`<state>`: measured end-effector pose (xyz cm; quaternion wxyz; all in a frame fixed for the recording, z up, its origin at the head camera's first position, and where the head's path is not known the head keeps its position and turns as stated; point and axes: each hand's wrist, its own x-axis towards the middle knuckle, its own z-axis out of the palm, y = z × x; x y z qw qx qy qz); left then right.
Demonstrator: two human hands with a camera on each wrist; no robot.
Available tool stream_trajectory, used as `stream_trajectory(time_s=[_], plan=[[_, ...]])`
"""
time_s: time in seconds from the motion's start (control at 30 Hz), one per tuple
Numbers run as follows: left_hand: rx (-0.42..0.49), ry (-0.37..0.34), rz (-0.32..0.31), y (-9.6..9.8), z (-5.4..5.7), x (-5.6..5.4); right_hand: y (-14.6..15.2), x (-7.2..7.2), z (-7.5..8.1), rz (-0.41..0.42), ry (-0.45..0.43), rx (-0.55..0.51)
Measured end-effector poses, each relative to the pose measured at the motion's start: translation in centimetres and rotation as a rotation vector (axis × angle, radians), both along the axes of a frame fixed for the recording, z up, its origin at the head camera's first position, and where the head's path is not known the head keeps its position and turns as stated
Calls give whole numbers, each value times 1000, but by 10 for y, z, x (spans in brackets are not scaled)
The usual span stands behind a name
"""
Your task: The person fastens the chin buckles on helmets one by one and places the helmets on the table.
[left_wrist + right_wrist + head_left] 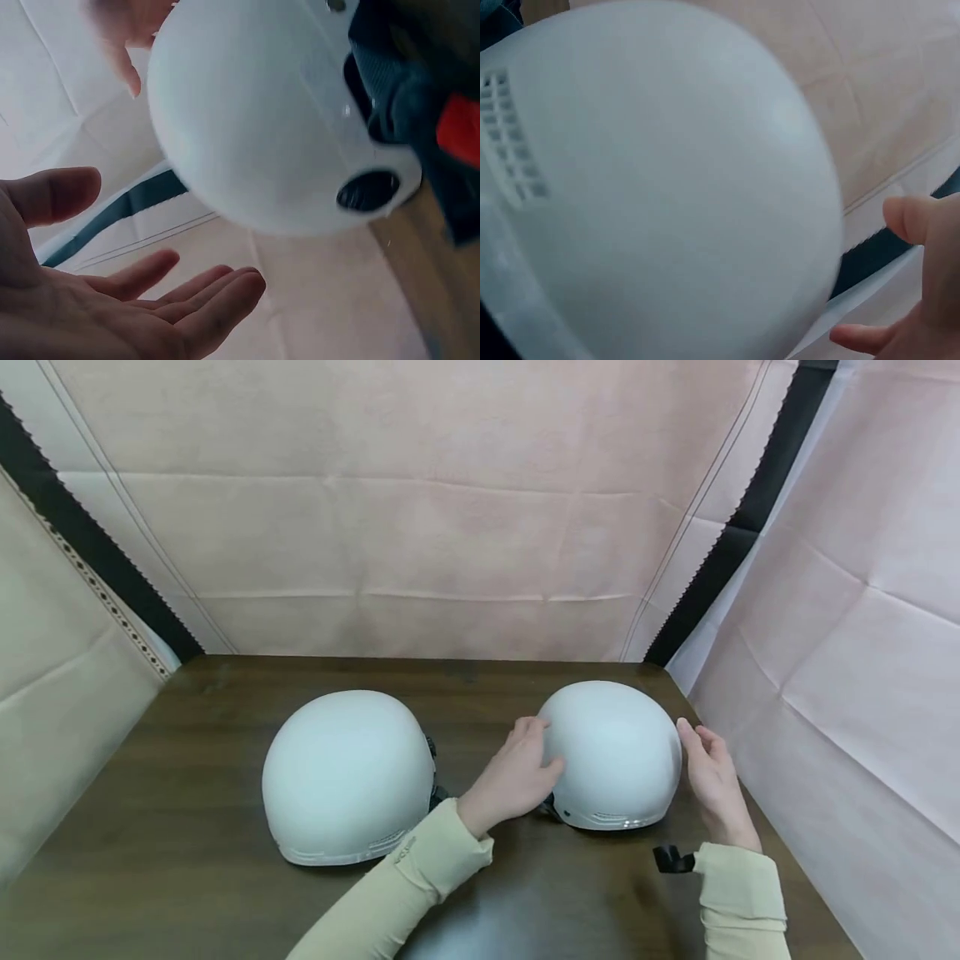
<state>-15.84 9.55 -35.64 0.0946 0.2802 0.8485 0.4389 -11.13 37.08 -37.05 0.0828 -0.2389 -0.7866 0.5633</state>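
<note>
We are seeing the right helmet (613,752), white and crown up, sitting on a brown wooden table (187,777) between the person's two hands. At its left side, the left hand (513,777) is overlapping the edge of the shell in the head view; its fingers are lying loose, with the thumb standing apart from them. Just beside the right helmet's right side, the right hand (716,785) is holding its thumb and fingers spread. Neither hand is pinching anything, though we are not able to tell whether any fingertips are touching the shell.

From the wrists, we are making out more of the right helmet: a dark oval opening (367,190) and a red piece (459,129) beside dark straps (405,97) are showing, and a slotted grille (514,139) is sitting in the shell.

To the left of the right helmet, a second helmet (348,777) is standing, also white and crown up. Nearer to us than the right helmet, a pale sleeve (427,868) is covering the left forearm. Behind the right helmet, a pale fabric wall (450,543) is rising.
</note>
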Motion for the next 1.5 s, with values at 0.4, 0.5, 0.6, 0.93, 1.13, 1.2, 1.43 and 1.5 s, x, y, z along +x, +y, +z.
stream_trajectory(time_s=[0.4,0.5,0.6,0.93,1.13,1.2,1.43,1.5], plan=[[-26,-115,58,29,-18,-12,15,-9,-25,134,-94,-141],[-38,-126,65,31,-19,-13,17,-9,-26,154,-99,-157],[-51,-124,71,32,-19,-14,20,-10,-28,193,-101,-172],[-48,-127,97,37,-19,-16,23,-12,-32,202,-93,-205],[-46,-120,113,37,-21,-15,19,-8,-28,213,-103,-186],[-40,-117,107,36,-21,-15,18,-5,-26,218,-110,-168],[-24,-96,118,36,-19,-13,6,2,-16,157,-89,-114],[-9,-102,126,35,-18,-12,2,4,-12,122,-76,-90]])
